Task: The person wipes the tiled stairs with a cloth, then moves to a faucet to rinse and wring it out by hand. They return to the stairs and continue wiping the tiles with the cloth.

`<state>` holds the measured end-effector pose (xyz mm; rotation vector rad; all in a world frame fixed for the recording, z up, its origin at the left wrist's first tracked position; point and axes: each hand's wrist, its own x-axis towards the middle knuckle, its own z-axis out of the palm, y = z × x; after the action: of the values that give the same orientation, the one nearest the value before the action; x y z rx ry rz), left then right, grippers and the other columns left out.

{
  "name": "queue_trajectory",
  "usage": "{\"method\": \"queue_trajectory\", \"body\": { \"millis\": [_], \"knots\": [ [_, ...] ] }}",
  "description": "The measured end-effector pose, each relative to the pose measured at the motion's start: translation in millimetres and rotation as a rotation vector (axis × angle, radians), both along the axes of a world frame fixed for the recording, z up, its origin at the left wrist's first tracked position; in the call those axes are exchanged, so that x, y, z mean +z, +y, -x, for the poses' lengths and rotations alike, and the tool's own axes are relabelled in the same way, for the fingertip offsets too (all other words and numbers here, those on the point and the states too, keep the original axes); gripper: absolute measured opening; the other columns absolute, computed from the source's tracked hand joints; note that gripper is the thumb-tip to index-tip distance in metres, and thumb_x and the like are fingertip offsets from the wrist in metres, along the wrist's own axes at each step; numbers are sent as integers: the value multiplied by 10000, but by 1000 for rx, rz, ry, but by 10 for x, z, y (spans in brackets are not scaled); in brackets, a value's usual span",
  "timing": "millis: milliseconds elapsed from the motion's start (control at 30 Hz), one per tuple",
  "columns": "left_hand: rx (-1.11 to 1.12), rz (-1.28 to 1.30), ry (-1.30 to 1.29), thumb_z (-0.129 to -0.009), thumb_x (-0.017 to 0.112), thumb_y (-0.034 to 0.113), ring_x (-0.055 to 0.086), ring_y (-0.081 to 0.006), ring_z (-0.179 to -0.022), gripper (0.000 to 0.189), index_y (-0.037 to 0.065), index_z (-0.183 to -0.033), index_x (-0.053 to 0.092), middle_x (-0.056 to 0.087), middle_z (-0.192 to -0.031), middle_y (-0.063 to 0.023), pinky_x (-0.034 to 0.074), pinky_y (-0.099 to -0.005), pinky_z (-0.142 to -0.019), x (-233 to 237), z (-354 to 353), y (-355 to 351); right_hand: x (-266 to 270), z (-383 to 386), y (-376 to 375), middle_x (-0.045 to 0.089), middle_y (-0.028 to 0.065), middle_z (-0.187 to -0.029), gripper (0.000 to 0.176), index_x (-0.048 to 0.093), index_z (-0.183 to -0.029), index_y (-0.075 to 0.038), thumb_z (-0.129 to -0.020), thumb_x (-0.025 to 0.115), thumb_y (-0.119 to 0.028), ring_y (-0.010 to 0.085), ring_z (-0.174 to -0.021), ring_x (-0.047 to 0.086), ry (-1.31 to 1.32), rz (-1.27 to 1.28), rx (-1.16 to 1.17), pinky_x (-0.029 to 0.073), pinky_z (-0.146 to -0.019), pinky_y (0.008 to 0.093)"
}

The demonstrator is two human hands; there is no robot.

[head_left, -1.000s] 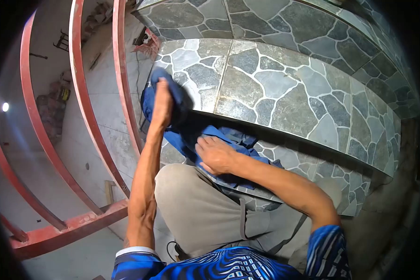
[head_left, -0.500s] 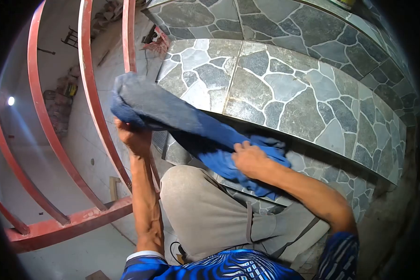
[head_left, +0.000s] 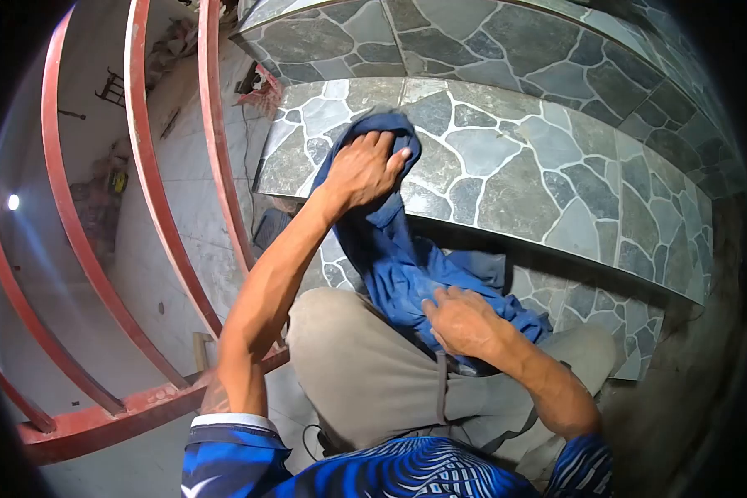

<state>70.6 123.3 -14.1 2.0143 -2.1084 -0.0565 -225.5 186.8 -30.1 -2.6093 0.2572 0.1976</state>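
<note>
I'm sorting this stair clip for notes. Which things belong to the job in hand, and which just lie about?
In use:
blue cloth
left hand, pressing it onto the stone-tiled step
right hand, gripping its lower end at the knee

Lying about:
red railing
wooden piece
clutter on the floor below

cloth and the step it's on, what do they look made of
Cloth: soft woven fabric, probably cotton, matte blue; it drapes and creases. Step: likely ceramic tile printed as grey stone with pale joints; straight seams cut across the pattern, and it has a slight sheen.
</note>
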Motion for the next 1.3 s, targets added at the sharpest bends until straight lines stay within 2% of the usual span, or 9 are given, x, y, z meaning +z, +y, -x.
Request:
{"method": "queue_trajectory", "body": {
  "millis": [100, 133, 167, 333, 500, 667, 800, 967, 1300],
  "knots": [
    [-8, -90, 7, -1034, 497, 284, 576, -425, -944, 363, -46, -1179, 539, 585, -999, -238, 478, -485, -837, 43, 102, 580, 201, 107, -254, 638, 178, -1002, 326, 648, -1072, -3, -815, 738, -182, 340, -897, 658, -83, -118, -38, 553, -758, 444],
    [-92, 83, 65, -1032, 501, 268, 576, -417, -935, 330, -38, -1150, 545, 576, -969, -230, 479, -476, -818, 69, 153, 803, 299, 128, -321, 637, 176, -996, 321, 647, -1077, -6, -831, 732, -194, 342, -894, 658, -150, -148, -83, 552, -754, 442],
    [-21, -146, 68, -1034, 498, 258, 573, -410, -919, 298, -28, -1100, 547, 563, -953, -223, 474, -473, -796, 129, 118, 941, 399, 150, -389, 635, 175, -990, 316, 646, -1083, -9, -848, 726, -205, 344, -891, 658, -218, -178, -125, 550, -750, 439],
    [33, -112, 16, -1049, 465, 315, 613, -392, -875, 328, 8, -972, 549, 590, -894, -202, 514, -473, -774, 21, 26, 487, 521, 120, -821, 628, 189, -950, 308, 655, -1063, 2, -885, 703, -245, 391, -855, 647, -599, -155, -403, 534, -726, 448],
    [-127, 213, -119, -1044, 437, 263, 609, -413, -879, 328, -9, -943, 589, 624, -925, -217, 492, -487, -798, -381, -488, -800, 144, 32, -551, 639, 224, -939, 488, 655, -997, 32, -856, 735, -427, 396, -876, 650, -9, -88, -221, 550, -765, 445],
    [5, 129, -43, -1055, 427, 261, 556, -425, -893, 308, -15, -1023, 561, 591, -940, -220, 459, -492, -821, -135, -139, -506, -659, -39, -7, 643, 220, -1006, 698, 578, -1161, 118, -801, 778, -445, 355, -945, 662, -89, 200, -234, 577, -754, 433],
    [-117, -91, -5, -1031, 497, 278, 579, -391, -893, 282, 6, -1021, 571, 569, -922, -208, 477, -471, -813, 90, 38, 309, -755, -23, 143, 649, 231, -1019, 650, 583, -1162, 129, -781, 784, -357, 343, -926, 669, 9, 181, -27, 589, -735, 412],
    [-66, 24, -41, -1046, 452, 242, 560, -413, -875, 274, -4, -976, 551, 572, -926, -211, 466, -470, -812, -54, -173, -276, -615, -65, 100, 644, 284, -1156, 519, 627, -1187, 120, -767, 747, -161, 392, -1054, 659, 175, -5, 40, 586, -802, 442],
    [-50, -167, 49, -1061, 435, 268, 548, -421, -962, 313, -30, -1070, 532, 543, -964, -233, 447, -474, -862, 80, -59, 253, -461, -14, -46, 668, 260, -1103, 399, 679, -1079, 73, -755, 740, -152, 389, -1001, 686, 179, -139, 49, 575, -842, 450]
  ]
}}
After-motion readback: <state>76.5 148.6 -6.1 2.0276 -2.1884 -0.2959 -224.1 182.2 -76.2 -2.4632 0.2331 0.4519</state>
